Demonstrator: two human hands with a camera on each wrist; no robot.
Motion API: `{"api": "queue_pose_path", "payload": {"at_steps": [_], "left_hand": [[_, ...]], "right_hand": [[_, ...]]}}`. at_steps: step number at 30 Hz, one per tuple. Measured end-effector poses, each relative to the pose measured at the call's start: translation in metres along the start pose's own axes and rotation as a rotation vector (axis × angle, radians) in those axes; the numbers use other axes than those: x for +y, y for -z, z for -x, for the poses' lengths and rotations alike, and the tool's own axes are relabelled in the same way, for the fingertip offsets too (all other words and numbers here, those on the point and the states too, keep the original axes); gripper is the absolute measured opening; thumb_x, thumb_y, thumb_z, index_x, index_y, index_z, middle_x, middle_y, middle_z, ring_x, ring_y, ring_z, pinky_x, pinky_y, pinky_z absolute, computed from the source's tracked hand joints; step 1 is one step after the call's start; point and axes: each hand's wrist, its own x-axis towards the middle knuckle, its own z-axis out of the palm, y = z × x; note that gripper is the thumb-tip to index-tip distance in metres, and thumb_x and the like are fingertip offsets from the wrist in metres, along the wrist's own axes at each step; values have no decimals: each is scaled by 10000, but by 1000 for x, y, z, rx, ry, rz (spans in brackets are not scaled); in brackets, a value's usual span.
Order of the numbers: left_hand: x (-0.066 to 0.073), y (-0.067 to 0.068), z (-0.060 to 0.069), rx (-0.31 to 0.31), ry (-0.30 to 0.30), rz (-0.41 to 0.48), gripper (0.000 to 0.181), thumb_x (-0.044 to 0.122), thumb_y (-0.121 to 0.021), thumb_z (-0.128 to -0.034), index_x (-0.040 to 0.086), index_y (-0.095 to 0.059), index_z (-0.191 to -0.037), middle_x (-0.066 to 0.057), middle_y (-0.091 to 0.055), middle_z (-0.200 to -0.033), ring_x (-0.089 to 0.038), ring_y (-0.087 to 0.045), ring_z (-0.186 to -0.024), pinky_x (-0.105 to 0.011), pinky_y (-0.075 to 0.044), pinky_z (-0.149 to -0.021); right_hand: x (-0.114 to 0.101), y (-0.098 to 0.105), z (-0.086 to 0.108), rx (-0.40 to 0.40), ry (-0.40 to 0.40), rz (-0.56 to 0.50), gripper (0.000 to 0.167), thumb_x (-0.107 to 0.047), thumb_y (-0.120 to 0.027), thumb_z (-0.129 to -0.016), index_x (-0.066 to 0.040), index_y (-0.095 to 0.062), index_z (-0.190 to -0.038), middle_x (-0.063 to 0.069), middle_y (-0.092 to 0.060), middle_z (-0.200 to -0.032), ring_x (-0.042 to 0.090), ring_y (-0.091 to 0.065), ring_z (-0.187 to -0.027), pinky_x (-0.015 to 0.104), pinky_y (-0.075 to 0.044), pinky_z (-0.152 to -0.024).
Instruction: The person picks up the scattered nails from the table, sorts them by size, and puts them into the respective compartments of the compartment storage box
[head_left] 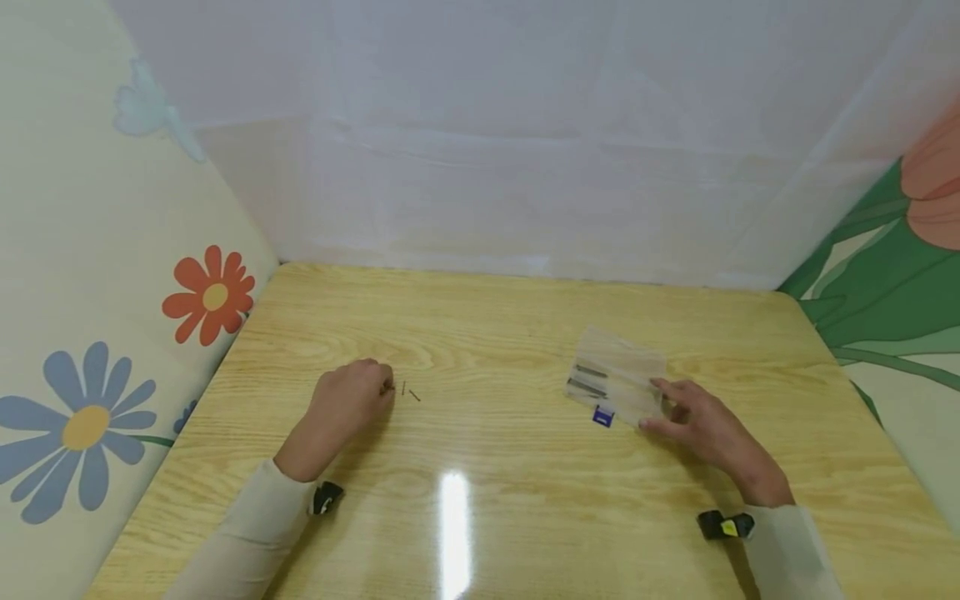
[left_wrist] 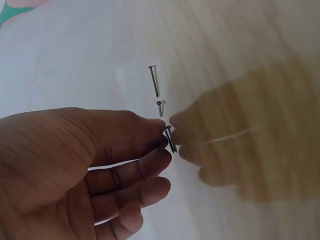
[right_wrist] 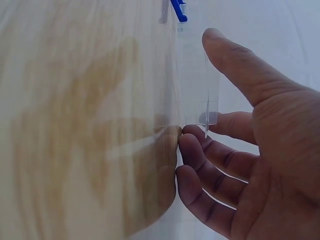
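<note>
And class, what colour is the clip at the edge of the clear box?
The clip is blue; its colour shows best in the right wrist view.

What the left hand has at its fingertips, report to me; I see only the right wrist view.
Observer: The left hand holds at least one nail at its fingertips.
Operator: Now tell me what lies near that hand.
Observer: Two loose nails lie on the table, just beyond its fingertips.
Operator: Place the box relative to those.
Observer: The clear box is to their right, with a stretch of table between.
</note>
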Motion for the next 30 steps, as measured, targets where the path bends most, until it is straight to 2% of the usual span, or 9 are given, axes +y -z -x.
{"api": "queue_pose_path", "payload": {"at_steps": [7,15,19,25,30], "left_hand": [[-3,0,-2,4,-15,-1,213,12,-643,-913,119,-644,-728,12,-565,-680,-150,-439,-586,-313,-386,-484],[-5,-1,-6,-31,-16,-5,371,-19,-569,-887,165,-392,-618,24,-299,-607,-137,-281,-562,-295,-274,-486],[-4,-1,-6,-24,-21,-15,369,-21,-559,-864,171,-371,-611,29,-292,-600,-138,-281,-558,-302,-281,-481],[-4,-1,-6,0,-64,-74,322,-18,-558,-849,144,-416,-609,7,-369,-583,-152,-314,-554,-314,-320,-477],[-3,-1,-7,11,-84,-86,317,-21,-572,-806,156,-408,-601,11,-379,-578,-154,-319,-552,-321,-325,-472]], "right_hand": [[0,0,-2,1,1,-3,782,-370,-783,-921,40,-461,-1503,258,-561,-1272,310,-618,-983,508,-514,-809],[-2,-1,-3,-5,-12,1,796,-389,-780,-919,38,-456,-1507,262,-554,-1283,315,-613,-995,523,-511,-822],[-1,0,-3,-7,-11,4,792,-385,-780,-920,39,-458,-1507,252,-558,-1274,306,-609,-988,513,-506,-820],[-1,-1,-2,0,-2,5,779,-364,-787,-918,45,-467,-1498,239,-566,-1246,300,-612,-975,501,-507,-814],[-2,0,-1,-1,-9,4,783,-369,-787,-917,43,-464,-1500,232,-566,-1237,297,-605,-971,495,-504,-809]]}}
